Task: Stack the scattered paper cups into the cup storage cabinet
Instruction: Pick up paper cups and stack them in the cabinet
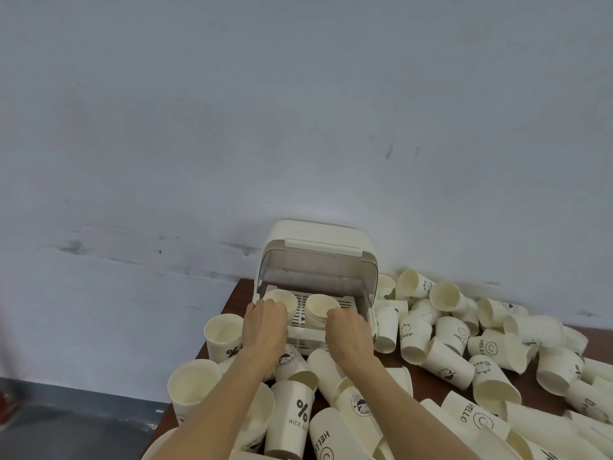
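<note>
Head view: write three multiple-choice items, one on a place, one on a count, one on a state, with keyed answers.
1. Where does the cabinet stand?
A. on the floor
B. on the table against the wall
C. on a chair

2. How many cup stacks stand on its tray?
A. two
B. four
C. none

3. The cabinet's cover is
A. shut
B. missing
C. lifted open

Answers: 1 B, wall directly behind it. 2 A, left hand holds the left stack, right hand the right stack. 3 C, slotted tray exposed.

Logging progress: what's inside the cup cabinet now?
Two cup stacks on the cabinet tray: left stack, right stack. Left hand and right hand hide their lower parts.
</note>
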`<state>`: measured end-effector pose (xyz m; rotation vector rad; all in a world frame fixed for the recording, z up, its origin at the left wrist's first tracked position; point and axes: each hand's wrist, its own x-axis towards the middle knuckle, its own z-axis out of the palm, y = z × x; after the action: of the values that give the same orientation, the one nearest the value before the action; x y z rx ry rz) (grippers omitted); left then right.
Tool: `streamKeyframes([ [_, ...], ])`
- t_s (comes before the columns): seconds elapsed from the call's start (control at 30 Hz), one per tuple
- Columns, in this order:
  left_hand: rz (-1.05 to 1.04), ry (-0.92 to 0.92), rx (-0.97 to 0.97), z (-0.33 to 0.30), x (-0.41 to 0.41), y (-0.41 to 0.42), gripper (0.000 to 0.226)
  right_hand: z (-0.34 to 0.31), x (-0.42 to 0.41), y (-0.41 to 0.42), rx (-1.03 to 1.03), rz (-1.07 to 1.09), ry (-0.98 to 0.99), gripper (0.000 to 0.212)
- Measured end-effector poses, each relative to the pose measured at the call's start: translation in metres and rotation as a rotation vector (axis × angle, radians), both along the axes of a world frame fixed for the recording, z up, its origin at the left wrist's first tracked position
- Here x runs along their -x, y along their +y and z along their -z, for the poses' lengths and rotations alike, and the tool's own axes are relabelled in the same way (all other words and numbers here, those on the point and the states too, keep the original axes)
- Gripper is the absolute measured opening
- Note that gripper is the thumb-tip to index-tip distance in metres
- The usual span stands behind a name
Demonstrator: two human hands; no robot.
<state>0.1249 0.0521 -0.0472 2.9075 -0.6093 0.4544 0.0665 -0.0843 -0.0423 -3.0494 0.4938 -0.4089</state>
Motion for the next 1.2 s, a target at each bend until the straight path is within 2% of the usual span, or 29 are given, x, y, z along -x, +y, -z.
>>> streamKeyframes([
  [0.37,0.014,0.033,0.026,0.003,0.002,-0.001,0.024,0.005,0.004,0.002,0.074,-0.066,0.035,0.017],
  [0.57,0.043,0.050,0.081,-0.006,0.018,0.000,0.024,-0.006,0.014,0.001,-0.035,-0.091,0.043,0.043],
  [0.73,0.118,0.043,0.142,-0.020,0.040,0.003,0.024,-0.016,0.038,0.004,-0.071,-0.120,0.060,0.039],
  [1.0,0.216,0.085,0.316,-0.049,0.090,0.000,0.037,-0.052,0.094,0.011,-0.060,-0.150,-0.048,0.009],
  [1.13,0.276,0.073,0.417,-0.059,0.118,-0.010,0.038,-0.066,0.126,0.009,-0.085,-0.096,-0.123,0.017],
  [1.2,0.315,0.066,0.465,-0.062,0.131,-0.017,0.043,-0.068,0.143,0.005,-0.101,-0.067,-0.152,0.014],
])
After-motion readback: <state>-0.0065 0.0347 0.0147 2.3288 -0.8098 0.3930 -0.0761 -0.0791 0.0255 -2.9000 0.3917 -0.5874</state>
